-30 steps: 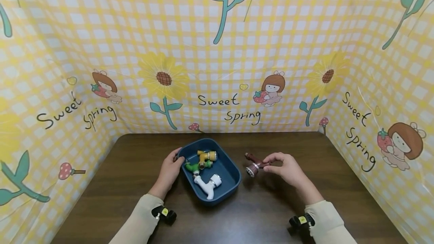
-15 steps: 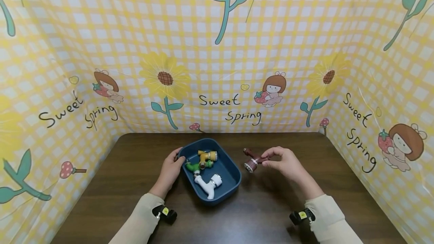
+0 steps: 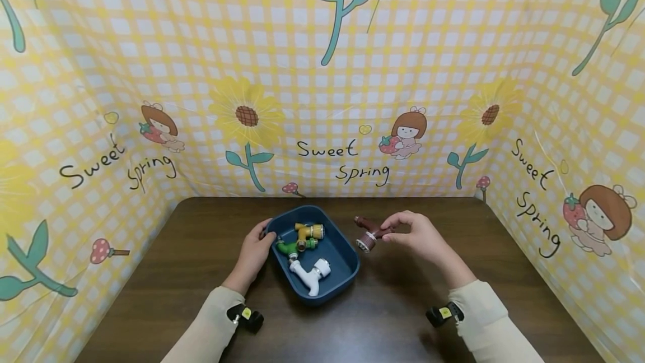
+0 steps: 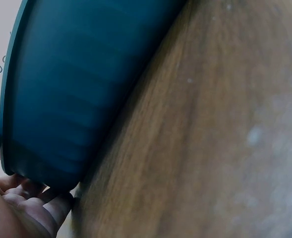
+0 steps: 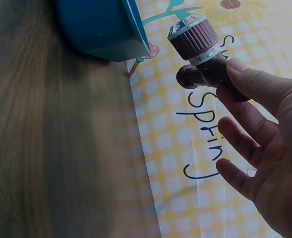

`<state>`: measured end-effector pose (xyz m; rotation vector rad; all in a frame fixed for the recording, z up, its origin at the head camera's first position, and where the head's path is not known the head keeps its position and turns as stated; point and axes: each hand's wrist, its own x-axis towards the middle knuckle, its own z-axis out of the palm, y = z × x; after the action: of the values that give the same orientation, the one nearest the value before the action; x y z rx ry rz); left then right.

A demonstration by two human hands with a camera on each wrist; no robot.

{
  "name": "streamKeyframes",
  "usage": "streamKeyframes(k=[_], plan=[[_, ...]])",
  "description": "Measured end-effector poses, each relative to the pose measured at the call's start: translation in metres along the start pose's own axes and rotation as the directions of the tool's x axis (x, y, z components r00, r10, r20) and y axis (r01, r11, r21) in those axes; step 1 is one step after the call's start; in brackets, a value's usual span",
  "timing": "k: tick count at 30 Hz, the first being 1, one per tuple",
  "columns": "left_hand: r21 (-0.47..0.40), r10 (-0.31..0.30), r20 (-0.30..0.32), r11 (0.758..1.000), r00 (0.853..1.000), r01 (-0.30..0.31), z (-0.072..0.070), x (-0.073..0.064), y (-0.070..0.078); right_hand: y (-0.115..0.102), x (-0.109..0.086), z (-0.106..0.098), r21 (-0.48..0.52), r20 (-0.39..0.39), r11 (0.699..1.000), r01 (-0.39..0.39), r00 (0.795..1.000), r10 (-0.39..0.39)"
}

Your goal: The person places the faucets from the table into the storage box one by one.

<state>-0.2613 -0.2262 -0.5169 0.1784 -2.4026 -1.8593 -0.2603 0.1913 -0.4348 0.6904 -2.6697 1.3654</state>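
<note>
My left hand (image 3: 254,251) grips the left rim of a dark blue plastic basin (image 3: 341,265), thumb over the edge and fingers against the outer wall. Inside the basin lie a yellow tap (image 3: 303,232), a green tap (image 3: 287,249) and a white tap (image 3: 308,279). Just right of the basin, my right hand (image 3: 418,235) pinches a dark red-brown tap (image 3: 367,240) between thumb and index finger. In the right wrist view this tap's ribbed knob (image 5: 195,42) points up and left, and the other fingers are spread away from it.
The basin stands on a dark wooden table (image 3: 383,318). A yellow checked cloth (image 3: 322,88) with printed flowers and lettering hangs along the back and both sides of the table. Each wrist carries a small black camera (image 3: 247,318) on a strap.
My right hand has moved left and slightly away from me, bringing the red-brown tap closer to the basin's right rim. The left hand and basin stay in place.
</note>
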Motion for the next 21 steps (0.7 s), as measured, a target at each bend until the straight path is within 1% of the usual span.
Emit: streamKeyframes(k=[4, 10, 21], plan=[[-0.003, -0.001, 0.006, 1.000, 1.000, 0.001, -0.001, -0.001, 0.000, -0.005, 0.005, 0.002, -0.013, 0.011, 1.000, 0.021, 1.000, -0.021], [0.005, -0.001, 0.010, 1.000, 1.000, 0.001, -0.001, -0.001, 0.001, -0.014, 0.013, 0.005, -0.016, 0.039, 1.000, 0.019, 0.999, -0.019], [0.005, -0.006, 0.010, 1.000, 1.000, 0.005, -0.001, -0.001, 0.001, -0.028, 0.027, 0.013, -0.009, 0.102, 0.999, 0.042, 0.994, -0.041]])
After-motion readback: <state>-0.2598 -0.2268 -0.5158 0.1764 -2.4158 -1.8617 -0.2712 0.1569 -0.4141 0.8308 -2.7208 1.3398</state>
